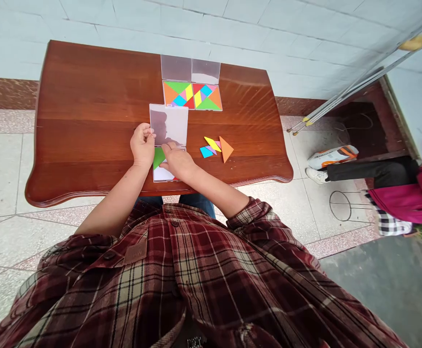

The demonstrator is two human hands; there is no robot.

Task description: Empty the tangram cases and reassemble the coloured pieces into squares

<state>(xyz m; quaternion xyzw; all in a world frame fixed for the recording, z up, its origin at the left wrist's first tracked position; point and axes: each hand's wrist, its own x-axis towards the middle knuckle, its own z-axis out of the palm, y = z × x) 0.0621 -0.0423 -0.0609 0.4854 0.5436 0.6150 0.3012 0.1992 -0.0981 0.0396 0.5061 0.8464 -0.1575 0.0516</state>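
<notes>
Plaid shirt [182,280] over a wooden table [88,96], both hands at an open clear case [168,124].
Left hand [143,145] pinches the case's edge; right hand [176,162] curls against a green tangram piece [158,157] in the case, grip unclear. Loose pieces [214,149] lie to the right, a filled case [192,95] beyond.

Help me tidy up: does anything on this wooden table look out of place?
An orange triangle and a blue triangle, loose tangram tiles, lie outside the clear plastic cases, unlike the neatly packed multicoloured tiles.
</notes>
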